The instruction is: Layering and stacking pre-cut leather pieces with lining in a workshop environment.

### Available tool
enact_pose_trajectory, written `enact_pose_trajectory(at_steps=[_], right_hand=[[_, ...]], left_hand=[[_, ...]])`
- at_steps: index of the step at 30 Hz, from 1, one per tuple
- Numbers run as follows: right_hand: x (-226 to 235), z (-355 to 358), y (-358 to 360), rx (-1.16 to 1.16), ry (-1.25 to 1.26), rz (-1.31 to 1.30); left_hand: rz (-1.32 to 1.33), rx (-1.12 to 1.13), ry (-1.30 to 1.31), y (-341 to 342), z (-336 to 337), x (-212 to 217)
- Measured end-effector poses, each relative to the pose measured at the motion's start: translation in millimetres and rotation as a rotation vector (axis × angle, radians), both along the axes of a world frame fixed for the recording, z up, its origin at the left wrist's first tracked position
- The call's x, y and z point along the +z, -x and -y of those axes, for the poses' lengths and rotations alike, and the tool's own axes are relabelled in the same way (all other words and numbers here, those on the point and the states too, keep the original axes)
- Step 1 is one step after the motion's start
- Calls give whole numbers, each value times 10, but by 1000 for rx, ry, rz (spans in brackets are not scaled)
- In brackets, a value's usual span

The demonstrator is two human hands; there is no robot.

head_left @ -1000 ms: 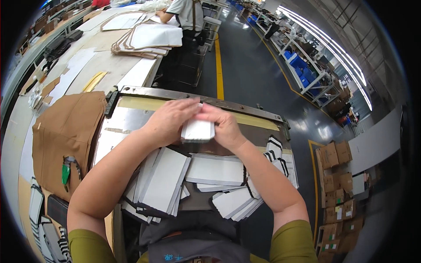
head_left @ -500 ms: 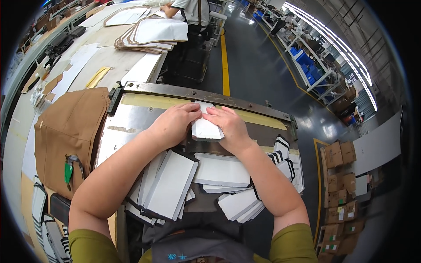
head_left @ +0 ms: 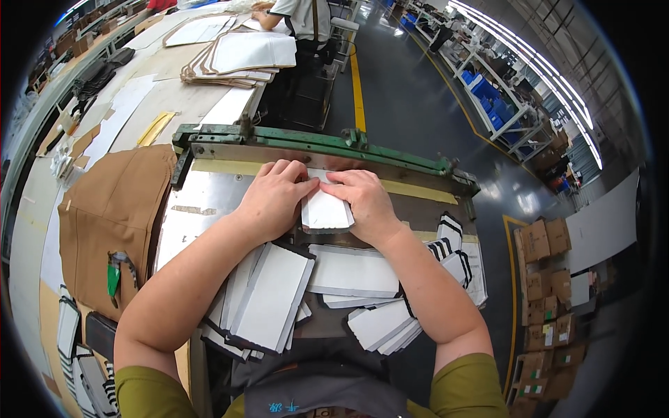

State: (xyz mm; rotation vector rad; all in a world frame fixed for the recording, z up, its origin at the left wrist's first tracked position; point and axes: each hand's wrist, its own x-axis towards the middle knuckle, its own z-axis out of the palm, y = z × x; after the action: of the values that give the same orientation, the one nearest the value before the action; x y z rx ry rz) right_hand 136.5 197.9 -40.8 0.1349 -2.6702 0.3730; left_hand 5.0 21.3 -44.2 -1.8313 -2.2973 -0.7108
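A small white panel (head_left: 326, 212) with a thin grey edge lies on the metal machine bed (head_left: 202, 226), its far end close to the upright metal plate under the green bar (head_left: 300, 138). My left hand (head_left: 279, 195) is closed on the panel's left side, fingers bent, thumb toward the middle. From the right, my right hand (head_left: 362, 202) grips it with its thumb on top. Nearer to me lie a stack of white panels with black edges (head_left: 272, 296), another white panel (head_left: 352, 270) and a fanned pile (head_left: 382, 326).
Striped black-and-white pieces (head_left: 449, 247) lie at the bed's right. Brown sheet material (head_left: 104, 223) hangs over the left side, a green-handled tool (head_left: 113, 275) on it. A person (head_left: 300, 21) works at the long table. Cartons (head_left: 540, 292) are stacked on the right.
The green bar has come up into view along the far edge of the bed. Both hands and the white panel have shifted slightly toward me.
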Motion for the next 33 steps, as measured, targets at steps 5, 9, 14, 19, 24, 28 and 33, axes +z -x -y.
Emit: enact_pose_trajectory(at_steps=[5,9,14,19,24,28,33], right_hand=[[26,-8,14,27,47,31],[-33,-26,-37,27,132,51],[72,-45,-16,-27,46,127],[142,-21,-68,-165,-17,149],[34,-188,26,-60,185,-128],[281,-191,9,-348,452,-451],[443,135,-18,7,-76,-254]], left_hand=[[15,35,-17,9,41,6],[9,-13,-6,9,46,32],[88,-24,27,77,18,48],[50,29,45,58,-12,42],[161,11,-23,86,15,51],[853,184,-426,160,-62,52],[-99,-36,-298,7,2,153]])
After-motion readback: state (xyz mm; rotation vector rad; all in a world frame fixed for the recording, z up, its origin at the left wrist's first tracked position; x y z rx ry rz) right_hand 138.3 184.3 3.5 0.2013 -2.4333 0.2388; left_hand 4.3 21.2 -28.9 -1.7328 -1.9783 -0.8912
